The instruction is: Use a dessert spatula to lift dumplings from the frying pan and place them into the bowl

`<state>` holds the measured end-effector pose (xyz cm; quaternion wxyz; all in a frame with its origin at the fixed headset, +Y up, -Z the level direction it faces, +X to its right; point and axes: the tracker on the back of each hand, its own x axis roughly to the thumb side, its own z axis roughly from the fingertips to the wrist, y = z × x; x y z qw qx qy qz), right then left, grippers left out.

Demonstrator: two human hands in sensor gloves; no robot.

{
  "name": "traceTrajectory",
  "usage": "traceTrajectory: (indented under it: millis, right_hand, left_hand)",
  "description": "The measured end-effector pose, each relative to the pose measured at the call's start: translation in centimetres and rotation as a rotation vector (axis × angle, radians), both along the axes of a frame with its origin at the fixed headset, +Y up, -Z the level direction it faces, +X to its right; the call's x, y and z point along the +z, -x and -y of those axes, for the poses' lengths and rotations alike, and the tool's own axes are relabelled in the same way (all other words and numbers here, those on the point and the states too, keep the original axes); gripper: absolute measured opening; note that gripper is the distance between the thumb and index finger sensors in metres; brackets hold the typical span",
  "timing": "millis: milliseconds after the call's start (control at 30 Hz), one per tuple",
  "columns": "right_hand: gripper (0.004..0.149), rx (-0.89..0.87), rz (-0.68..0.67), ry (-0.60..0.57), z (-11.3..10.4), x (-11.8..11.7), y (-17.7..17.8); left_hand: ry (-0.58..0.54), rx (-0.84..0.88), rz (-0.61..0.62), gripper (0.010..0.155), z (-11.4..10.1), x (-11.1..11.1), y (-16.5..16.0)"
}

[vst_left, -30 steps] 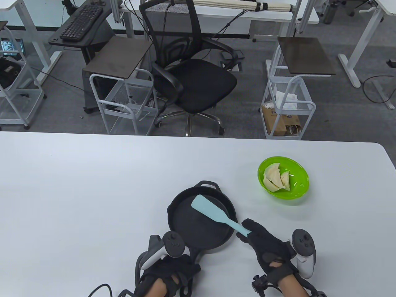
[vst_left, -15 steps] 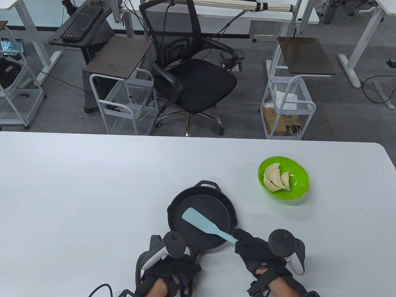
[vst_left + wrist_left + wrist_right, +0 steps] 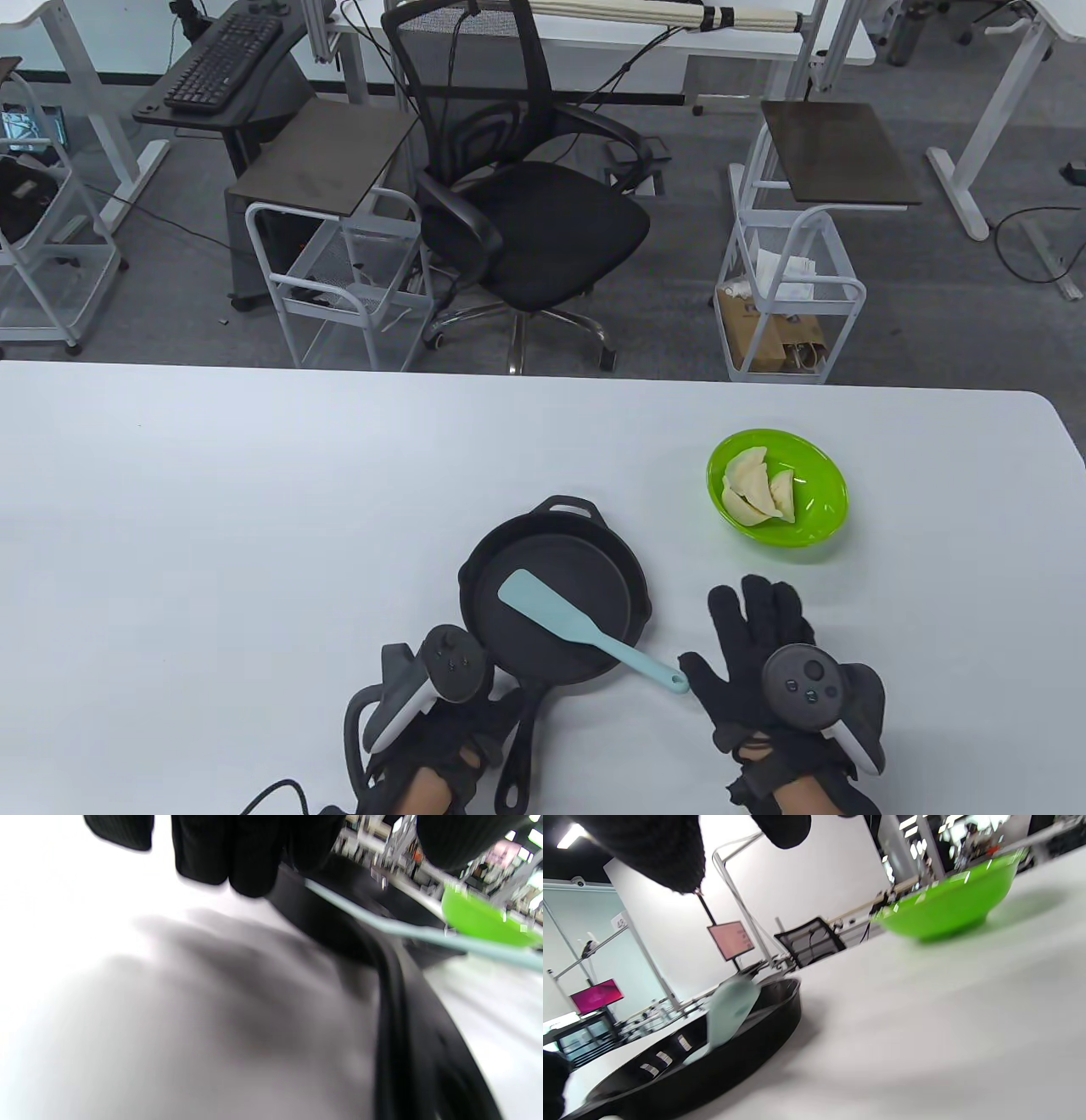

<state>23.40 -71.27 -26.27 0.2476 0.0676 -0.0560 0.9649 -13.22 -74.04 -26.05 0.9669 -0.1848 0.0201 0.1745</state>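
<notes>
Left wrist view is blurred throughout; its right edge cuts the pale blue spatula handle (image 3: 424, 935). The table view's bottom edge crops the left hand (image 3: 450, 751).

No text can be read anywhere. The pink screens (image 3: 731, 939) far off in the right wrist view are blurred, and the paper bag (image 3: 768, 341) in the far-right cart shows a mark too small to read.
</notes>
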Motion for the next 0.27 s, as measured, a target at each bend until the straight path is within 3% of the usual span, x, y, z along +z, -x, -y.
traceTrajectory:
  millis: [133,267]
  right_hand:
    - [0.079,-0.010,0.054,-0.085,-1.6,1.0,-1.0]
    - [0.078,-0.021,0.055,-0.123,-1.8,1.3,-1.0]
  left_hand:
    - [-0.139,-0.052,-0.036,0.088,-1.0,0.0,0.6]
    - [-0.123,-0.049,-0.026,0.088,-0.7,0.2,0.4]
